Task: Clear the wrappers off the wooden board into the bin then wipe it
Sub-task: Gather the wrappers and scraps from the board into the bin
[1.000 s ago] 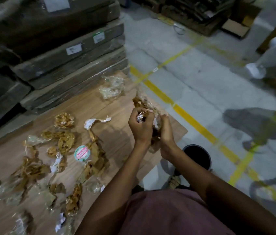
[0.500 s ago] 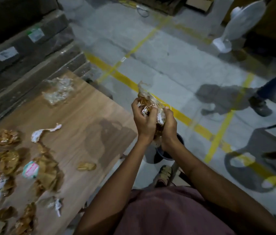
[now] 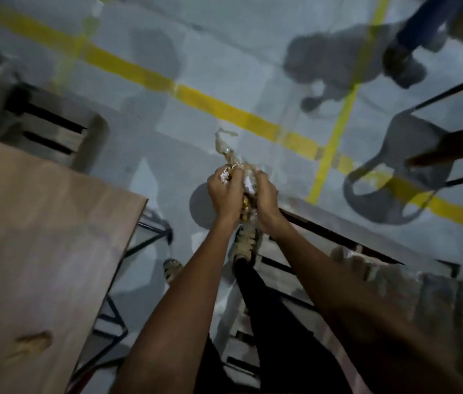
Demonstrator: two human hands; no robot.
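Both my hands are pressed together around a crumpled bundle of clear and golden wrappers (image 3: 231,156), whose twisted end sticks up above my fingers. My left hand (image 3: 224,191) grips its left side and my right hand (image 3: 264,199) grips its right side. The bundle is held over the grey floor, to the right of the wooden board (image 3: 40,237). One small brown wrapper (image 3: 33,341) lies on the board near its lower left. A dark round shape (image 3: 199,207) shows just left of my left wrist; blur hides whether it is the bin.
The board rests on a black metal frame (image 3: 145,237). Wooden pallets lie at the upper left (image 3: 43,129) and to the right (image 3: 366,245). Yellow lines (image 3: 224,106) cross the floor. Another person's leg and shoe (image 3: 403,64) stand at the top right. My shoe (image 3: 246,240) is below my hands.
My view has swung right and down. My hands carried the wrapper bundle off the board and out over the floor. Most wrappers on the board have left the view.
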